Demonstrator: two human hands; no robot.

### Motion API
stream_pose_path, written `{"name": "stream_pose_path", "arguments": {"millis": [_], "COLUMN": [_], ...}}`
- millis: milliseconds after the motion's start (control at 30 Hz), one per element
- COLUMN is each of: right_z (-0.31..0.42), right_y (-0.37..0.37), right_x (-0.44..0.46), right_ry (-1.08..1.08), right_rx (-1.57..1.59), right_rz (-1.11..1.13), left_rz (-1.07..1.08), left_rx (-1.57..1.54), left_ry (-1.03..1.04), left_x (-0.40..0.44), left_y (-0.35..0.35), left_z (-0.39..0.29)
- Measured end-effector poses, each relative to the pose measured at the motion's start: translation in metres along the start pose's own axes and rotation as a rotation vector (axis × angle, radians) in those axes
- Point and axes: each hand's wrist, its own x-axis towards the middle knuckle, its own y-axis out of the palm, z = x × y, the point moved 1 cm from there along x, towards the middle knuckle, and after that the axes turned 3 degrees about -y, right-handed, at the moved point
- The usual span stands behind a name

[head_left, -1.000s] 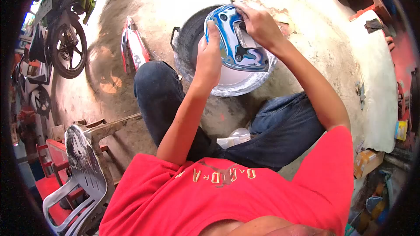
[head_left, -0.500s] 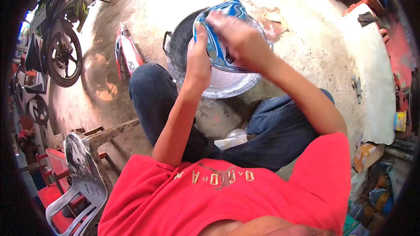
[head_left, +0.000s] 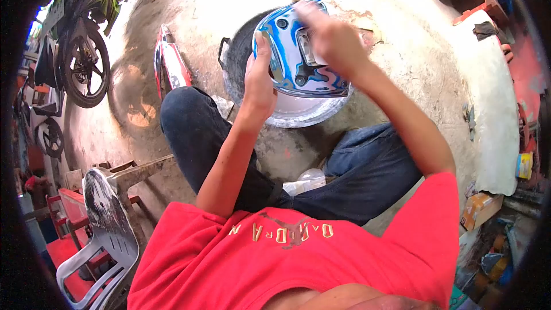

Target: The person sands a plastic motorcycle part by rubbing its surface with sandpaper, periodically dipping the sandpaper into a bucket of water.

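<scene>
A glossy panel (head_left: 287, 60) with a blue, white and grey swirl pattern, perhaps a motorcycle body part, is held tilted over a round basin. Dark round holes and a rectangular recess show in its face. My left hand (head_left: 261, 83) grips its left edge, thumb on the face and fingers behind. My right hand (head_left: 336, 43) lies over the panel's upper right side, its fingers smeared by motion; whether it holds anything cannot be seen. Below, the basin (head_left: 287, 121) has a grey, worn rim, a handle on its left and whitish liquid inside.
A red and white panel (head_left: 172, 63) lies on the concrete floor left of the basin. Motorcycles (head_left: 86, 63) stand at upper left, a grey plastic chair (head_left: 109, 224) at lower left. Clear plastic (head_left: 310, 179) sits between my legs. A cardboard box (head_left: 481, 209) lies at right.
The panel has turned so that more of its face shows, holes and recess included. My right hand has moved slightly up and right across it. My left hand keeps its grip.
</scene>
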Motion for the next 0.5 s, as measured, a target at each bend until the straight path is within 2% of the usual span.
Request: {"name": "stream_pose_path", "arguments": {"millis": [33,67,100,133,167,233,300,367,400,500], "right_z": [0.021,0.041,0.045,0.034,0.016,-0.018,-0.010,0.034,0.044,0.005], "right_y": [0.007,0.010,0.013,0.010,0.005,-0.009,-0.003,0.004,0.005,0.001], "right_x": [-0.009,-0.014,-0.017,-0.011,-0.004,0.006,-0.002,-0.012,-0.017,-0.008], "right_ry": [-0.199,-0.311,-0.334,-0.302,-0.267,0.126,-0.008,-0.289,-0.318,-0.107], "right_rx": [0.031,-0.032,-0.013,-0.015,-0.015,0.012,0.068,-0.017,-0.019,-0.084], "right_rz": [-0.086,-0.089,-0.115,-0.098,-0.076,0.083,-0.036,-0.085,-0.043,-0.002], "left_rz": [-0.011,-0.025,-0.033,-0.051,-0.034,-0.001,0.008,-0.011,0.007,0.035], "left_rx": [-0.035,-0.071,-0.103,-0.060,-0.048,-0.037,-0.030,-0.019,-0.091,-0.041], "left_ry": [0.032,0.059,0.088,-0.004,-0.005,0.004,0.012,0.004,0.057,0.012], "left_x": [0.002,0.005,0.007,0.005,0.003,0.001,0.003,0.000,0.005,-0.002], "left_y": [-0.002,-0.003,-0.005,-0.009,-0.009,-0.006,-0.007,-0.008,-0.006,-0.007], "left_z": [0.002,0.006,0.007,0.005,0.005,0.005,0.003,0.001,0.003,-0.001]}}
